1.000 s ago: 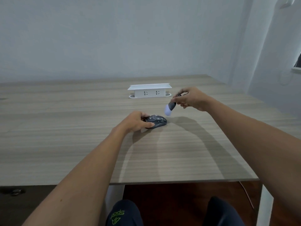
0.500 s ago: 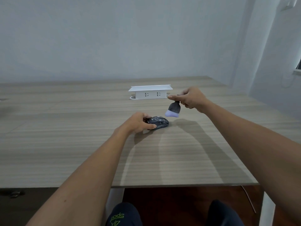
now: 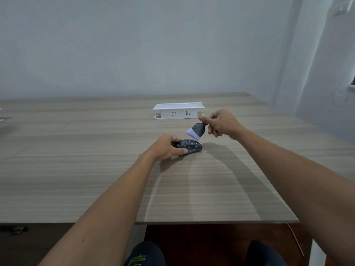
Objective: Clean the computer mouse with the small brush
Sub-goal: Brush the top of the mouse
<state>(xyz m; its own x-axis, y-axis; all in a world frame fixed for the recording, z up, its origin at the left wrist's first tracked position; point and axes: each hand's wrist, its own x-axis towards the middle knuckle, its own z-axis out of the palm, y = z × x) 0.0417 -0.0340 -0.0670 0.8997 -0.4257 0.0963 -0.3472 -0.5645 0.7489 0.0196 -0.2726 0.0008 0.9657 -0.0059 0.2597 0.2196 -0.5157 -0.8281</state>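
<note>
Left hand (image 3: pixel 165 147): curled over the near-left end of the mouse (image 3: pixel 189 146), thumb along its near side, fingers wrapped behind. It pins the mouse flat on the table (image 3: pixel 76 169), roughly midway between the near and far edges and right of centre. Only the right half of the mouse's dark, speckled shell shows; the rest is under the hand.

Brush (image 3: pixel 196 131): hangs just above the right end of the mouse, pale bristles tilted down and left. Bristles look apart from the shell, though the gap is small and hard to judge from this angle.

Right hand (image 3: pixel 221 123): pinches the brush's short dark stem between thumb and fingertips, remaining fingers folded in. The grip is high on a stubby handle.

White socket box (image 3: pixel 178 111): stands behind both hands, toward the far edge, apart from them.

Risks, as I judge them:
- The left hand covers much of the shell, so strokes may miss that part unless the hold shifts.
- A hard sweep toward the right could push the mouse out from under the fingers; it sits on smooth laminate.
- The fingertip pinch may let the brush twist or slip under pressure.
- Dust may be swept onto the table rather than carried away.
</note>
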